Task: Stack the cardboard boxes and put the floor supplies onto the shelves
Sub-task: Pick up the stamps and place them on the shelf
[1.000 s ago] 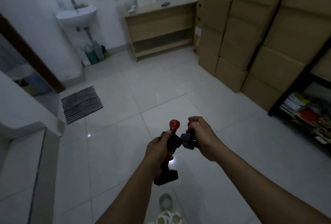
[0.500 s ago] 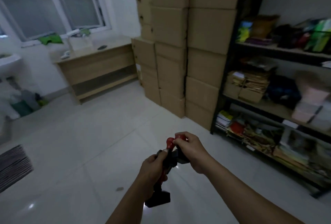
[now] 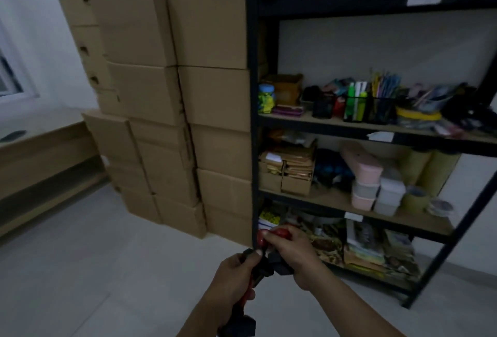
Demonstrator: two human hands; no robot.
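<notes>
Hands [image 3: 236,274] grip red-knobbed tools [image 3: 281,233].

Left hand [image 3: 236,272] curled, gripping; right hand [image 3: 295,253] likewise.

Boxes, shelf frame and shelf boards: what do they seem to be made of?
Boxes: plain brown cardboard, matt, with creased edges and flap seams.
Frame: probably metal, painted black; thin straight posts.
Boards: seemingly pressed wood, tan and matt; too dim to see any grain.

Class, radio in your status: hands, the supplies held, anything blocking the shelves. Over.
Both full: left hand grips red-handled tool, right hand grips red-knobbed tool. Dead ahead: shelf unit. Nothing between.
</notes>
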